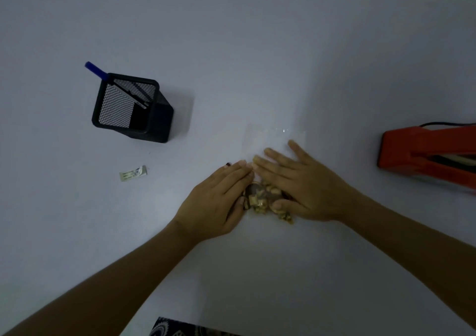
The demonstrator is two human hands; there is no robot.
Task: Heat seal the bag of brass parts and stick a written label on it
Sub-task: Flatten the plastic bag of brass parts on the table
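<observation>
A clear plastic bag (273,137) lies flat on the white table, its empty upper part reaching away from me. Small brass parts (260,201) are bunched in its near end. My left hand (219,201) lies flat with straight fingers against the left side of the pile. My right hand (301,186) presses flat on the bag over the parts, fingers spread and straight. A small white label (133,173) lies on the table to the left. The orange heat sealer (427,155) stands at the right edge with its arm raised.
A black mesh pen holder (128,109) stands at the left with a blue pen (96,70) sticking out of it. A black cable (443,124) runs behind the sealer. Patterned cloth (180,328) shows at the table's near edge.
</observation>
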